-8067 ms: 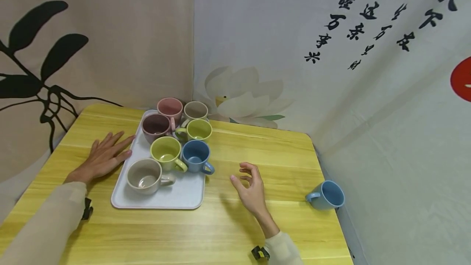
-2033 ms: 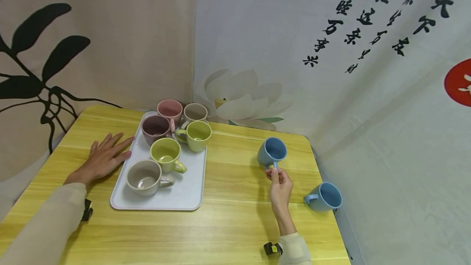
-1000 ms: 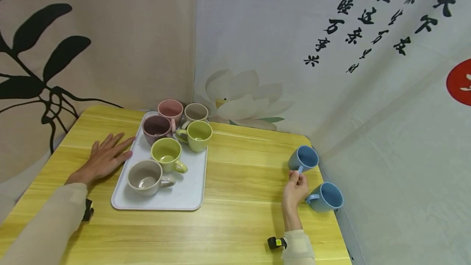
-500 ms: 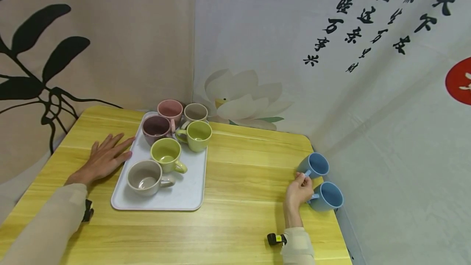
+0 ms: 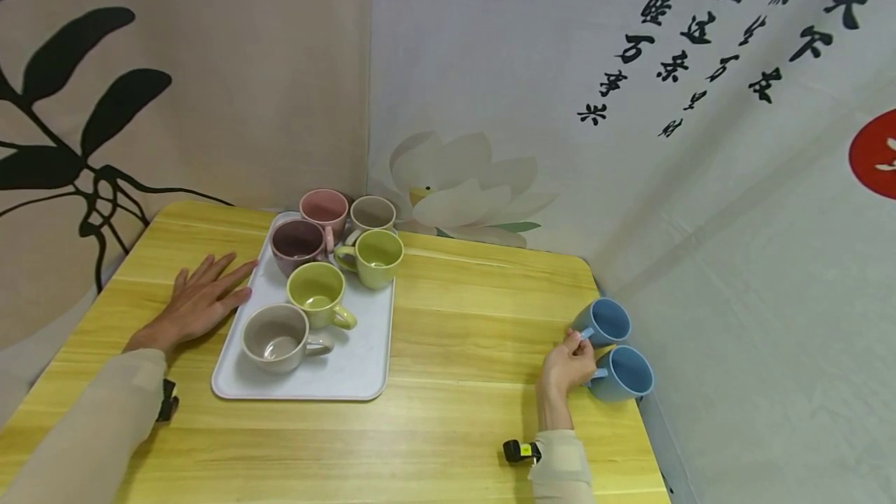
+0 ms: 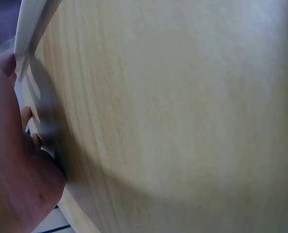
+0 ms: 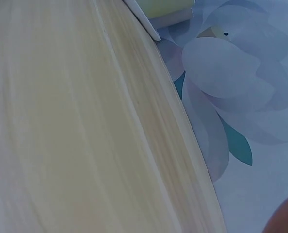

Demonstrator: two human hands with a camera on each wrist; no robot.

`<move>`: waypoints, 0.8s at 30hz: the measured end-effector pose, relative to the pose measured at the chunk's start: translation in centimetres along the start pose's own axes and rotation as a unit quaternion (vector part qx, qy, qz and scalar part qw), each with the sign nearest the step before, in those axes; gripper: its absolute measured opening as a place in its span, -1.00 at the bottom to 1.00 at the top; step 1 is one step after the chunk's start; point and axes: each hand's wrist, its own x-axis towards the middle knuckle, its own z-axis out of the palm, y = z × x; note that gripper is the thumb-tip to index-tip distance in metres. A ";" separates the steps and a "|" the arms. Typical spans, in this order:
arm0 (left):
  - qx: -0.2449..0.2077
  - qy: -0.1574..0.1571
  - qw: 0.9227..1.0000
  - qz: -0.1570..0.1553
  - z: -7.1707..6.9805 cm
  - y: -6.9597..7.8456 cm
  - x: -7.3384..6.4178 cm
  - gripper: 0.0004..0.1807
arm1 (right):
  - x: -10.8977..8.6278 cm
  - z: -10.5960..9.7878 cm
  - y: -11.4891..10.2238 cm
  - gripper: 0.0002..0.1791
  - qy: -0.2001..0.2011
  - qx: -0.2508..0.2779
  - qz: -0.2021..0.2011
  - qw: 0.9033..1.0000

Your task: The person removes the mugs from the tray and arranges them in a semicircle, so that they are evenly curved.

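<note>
My right hand [image 5: 567, 366] pinches the handle of a blue mug [image 5: 606, 322] at the table's right edge. Just in front of it stands a second blue mug [image 5: 625, 374], its handle close by my knuckles. In the right wrist view only a bit of the hand [image 7: 283, 216] shows at the lower corner; the mug is out of that picture. My left hand [image 5: 198, 303] lies flat with spread fingers, fingertips at the left rim of a white tray [image 5: 350, 376]. The left wrist view shows the hand [image 6: 18, 179] beside the tray's edge [image 6: 26, 29].
On the tray stand a pink mug [image 5: 324, 207], a purple mug [image 5: 297, 243], two yellow-green mugs [image 5: 378, 259] and two grey-beige mugs [image 5: 275, 341]. A printed fabric wall [image 5: 476, 61] rises behind and right of the wooden table [image 5: 448, 442].
The right hand took the blue mug from the tray by its handle and carried it right to the other blue mug, lately inching forward. The left hand stayed put.
</note>
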 end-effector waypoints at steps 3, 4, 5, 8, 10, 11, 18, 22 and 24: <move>0.000 -0.001 1.000 -0.002 0.0 0.1 0.0 -0.25 | -0.2 0.1 0.1 -0.58 0.000 0.012 0.009 1.000; 0.000 -0.001 1.000 -0.002 0.0 0.1 0.0 -0.25 | -0.3 0.1 0.1 -0.59 0.000 0.013 0.011 1.000; 0.000 -0.001 1.000 -0.003 0.0 0.1 0.0 -0.25 | -0.3 0.1 0.2 -0.59 0.002 0.014 0.012 1.000; 0.001 -0.002 1.000 -0.004 0.0 0.1 0.0 -0.25 | -0.4 0.1 0.3 -0.61 0.011 0.014 0.013 1.000; 0.001 -0.003 1.000 -0.004 0.0 0.1 0.0 -0.25 | -0.5 0.2 0.5 -0.63 0.016 0.012 0.011 1.000; 0.000 -0.002 1.000 -0.004 0.0 0.1 0.0 -0.25 | -0.5 0.2 0.5 -0.63 0.016 0.012 0.009 1.000; -0.003 0.004 1.000 0.002 0.3 -0.1 0.0 -0.25 | -0.8 0.2 0.8 -0.63 0.005 0.025 0.014 1.000; -0.009 0.004 1.000 0.002 0.4 -0.4 0.1 -0.24 | -0.9 0.1 0.9 -0.63 -0.001 0.021 0.015 1.000; -0.010 0.004 1.000 0.002 0.4 -0.5 0.2 -0.24 | -0.9 0.0 0.9 -0.63 -0.003 0.014 0.014 1.000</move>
